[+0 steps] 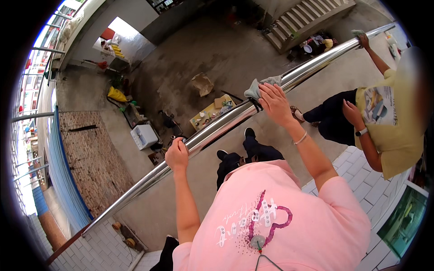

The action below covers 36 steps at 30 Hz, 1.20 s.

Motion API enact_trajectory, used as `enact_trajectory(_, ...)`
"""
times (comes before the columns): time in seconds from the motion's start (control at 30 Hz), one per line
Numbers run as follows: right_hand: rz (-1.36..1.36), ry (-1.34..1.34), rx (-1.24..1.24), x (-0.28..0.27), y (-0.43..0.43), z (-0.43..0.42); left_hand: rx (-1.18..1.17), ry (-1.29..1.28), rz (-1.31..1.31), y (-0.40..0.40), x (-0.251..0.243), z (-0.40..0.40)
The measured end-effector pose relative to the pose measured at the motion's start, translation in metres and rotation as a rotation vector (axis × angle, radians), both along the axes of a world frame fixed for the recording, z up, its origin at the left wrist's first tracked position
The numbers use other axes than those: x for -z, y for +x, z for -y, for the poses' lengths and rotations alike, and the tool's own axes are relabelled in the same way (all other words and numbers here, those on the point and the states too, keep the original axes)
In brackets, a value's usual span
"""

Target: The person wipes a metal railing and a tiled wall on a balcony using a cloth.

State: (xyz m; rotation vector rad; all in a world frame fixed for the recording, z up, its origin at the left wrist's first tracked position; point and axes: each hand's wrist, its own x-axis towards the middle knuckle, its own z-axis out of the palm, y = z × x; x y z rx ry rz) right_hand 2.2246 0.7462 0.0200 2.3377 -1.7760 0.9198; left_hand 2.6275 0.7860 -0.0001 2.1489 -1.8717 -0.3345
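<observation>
A shiny metal handrail [217, 130] runs diagonally across the view in front of me. My left hand [177, 154] is closed around it, left of the middle. My right hand [274, 103] presses a grey-green cloth [254, 89] onto the rail farther up to the right, its fingers lying over the cloth. A dark strap or tie [256, 105] hangs round the rail just beside that cloth. Farther along to the right, another person's hand [364, 40] holds a second cloth [358, 33] against the same rail.
The person in a yellow shirt [403, 135] stands at my right. Below, beyond the rail, lie a courtyard floor [162, 50], a cluttered yellow table [200, 118], a white washing machine [144, 136] and concrete stairs [301, 20]. Wooden spools [130, 242] lie near a white-tiled wall at lower left.
</observation>
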Motion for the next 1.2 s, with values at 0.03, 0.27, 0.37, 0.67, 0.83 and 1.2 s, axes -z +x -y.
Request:
enact_trajectory(0.03, -0.066, -0.001, -0.018, 0.009, 0.000, 0.004, -0.002, 0.002, 0.014, 0.000, 0.001, 0.003)
enact_trajectory(0.27, -0.184, 0.122, 0.017, 0.054, -0.116, 0.057, -0.048, 0.011, -0.009, -0.007, 0.022, 0.017)
enact_trajectory(0.37, -0.123, 0.132, 0.030, 0.058, -0.144, 0.066, -0.065, 0.010, -0.005, -0.010, 0.031, 0.013)
enact_trajectory(0.67, -0.127, 0.214, -0.149, 0.052, -0.090, 0.039, -0.139, 0.041, 0.034, -0.006, 0.052, 0.002)
enact_trajectory(0.83, -0.009, 0.128, -0.111, 0.083, -0.089, 0.040, -0.152, 0.062, 0.045, -0.004, 0.064, -0.004)
enact_trajectory(1.2, 0.343, 0.192, -0.216, 0.100, -0.079, -0.009, -0.172, 0.071, 0.051, 0.003, 0.083, -0.044)
